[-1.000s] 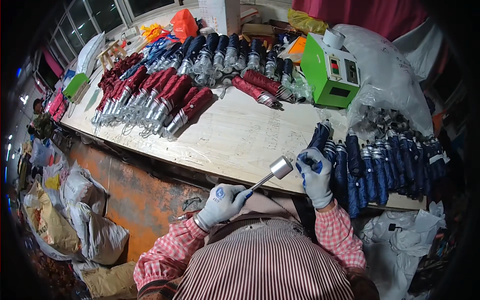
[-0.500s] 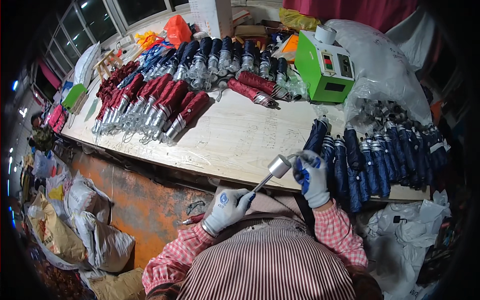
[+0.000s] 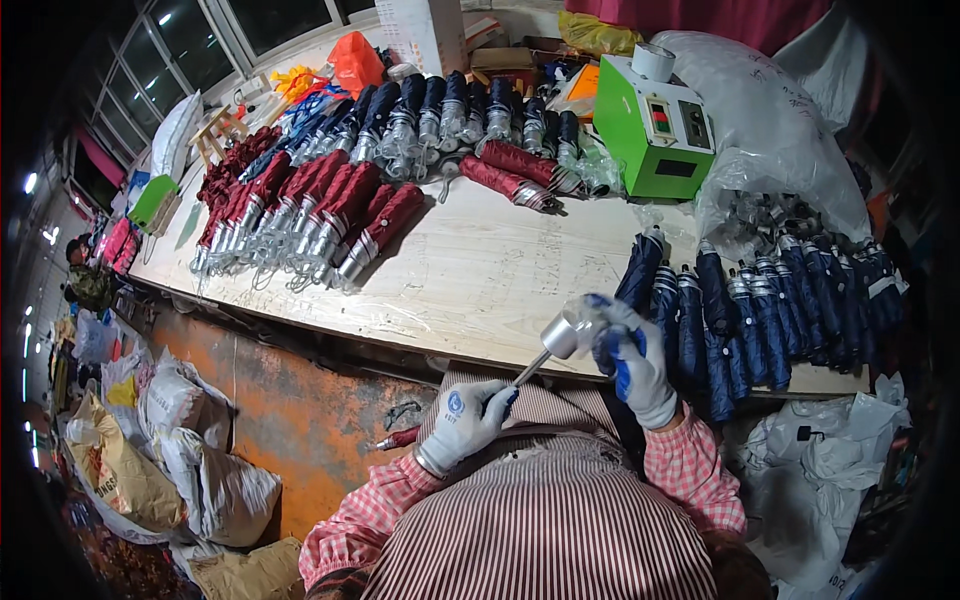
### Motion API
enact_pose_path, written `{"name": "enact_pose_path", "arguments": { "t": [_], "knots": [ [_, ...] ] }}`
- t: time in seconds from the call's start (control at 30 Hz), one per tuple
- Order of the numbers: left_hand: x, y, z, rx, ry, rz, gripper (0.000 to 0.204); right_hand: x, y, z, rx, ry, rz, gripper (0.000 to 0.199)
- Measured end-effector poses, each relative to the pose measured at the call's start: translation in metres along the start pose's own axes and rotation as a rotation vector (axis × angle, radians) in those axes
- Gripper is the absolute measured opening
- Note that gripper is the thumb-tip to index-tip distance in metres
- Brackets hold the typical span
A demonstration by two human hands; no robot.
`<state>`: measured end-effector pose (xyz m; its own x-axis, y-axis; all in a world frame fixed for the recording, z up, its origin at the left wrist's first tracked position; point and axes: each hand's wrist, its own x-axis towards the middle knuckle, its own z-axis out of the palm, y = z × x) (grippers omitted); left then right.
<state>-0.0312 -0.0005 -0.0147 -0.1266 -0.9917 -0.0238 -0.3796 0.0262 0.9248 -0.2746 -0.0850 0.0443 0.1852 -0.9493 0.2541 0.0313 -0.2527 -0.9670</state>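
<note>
My left hand (image 3: 465,425), in a white glove, is closed round the metal shaft (image 3: 531,369) of an umbrella. Its silver cylindrical handle (image 3: 561,336) points up and to the right, just off the table's front edge. Close against the handle's end is my right hand (image 3: 643,380), in a white and blue glove, its fingers bent and smeared by motion. Something pale and see-through shows at those fingertips, too blurred to name. A dark red piece with a silver tip (image 3: 398,438) sticks out beside my left wrist; whether it belongs to this umbrella I cannot tell.
On the wooden table (image 3: 480,270) lie folded dark red umbrellas (image 3: 375,230), with navy umbrellas (image 3: 400,110) behind. More navy umbrellas (image 3: 745,310) crowd the right edge. A green machine (image 3: 655,125) stands by a large plastic sack (image 3: 745,110). Filled sacks (image 3: 215,470) sit on the floor at left.
My right hand has shifted slightly right and its fingers have turned at the handle's end, where a pale see-through blur now shows. The left hand keeps its grip on the shaft.
</note>
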Motion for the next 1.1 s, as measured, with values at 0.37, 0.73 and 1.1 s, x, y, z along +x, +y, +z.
{"name": "enact_pose_path", "arguments": {
  "t": [0.37, 0.73, 1.1],
  "knots": [
    [0.002, 0.001, 0.004, -0.048, -0.011, 0.094, 0.03, -0.018, 0.068, 0.016, 0.066, -0.177, 0.323, 0.08],
    [0.011, -0.022, -0.024, -0.163, -0.121, 0.027, 0.026, -0.024, 0.062, -0.045, -0.458, 0.204, -0.188, 0.068],
    [0.017, 0.009, -0.012, 0.825, -0.478, -0.019, 0.032, 0.035, 0.057, -0.013, -1.375, -1.35, 0.036, 0.034]
  ]
}}
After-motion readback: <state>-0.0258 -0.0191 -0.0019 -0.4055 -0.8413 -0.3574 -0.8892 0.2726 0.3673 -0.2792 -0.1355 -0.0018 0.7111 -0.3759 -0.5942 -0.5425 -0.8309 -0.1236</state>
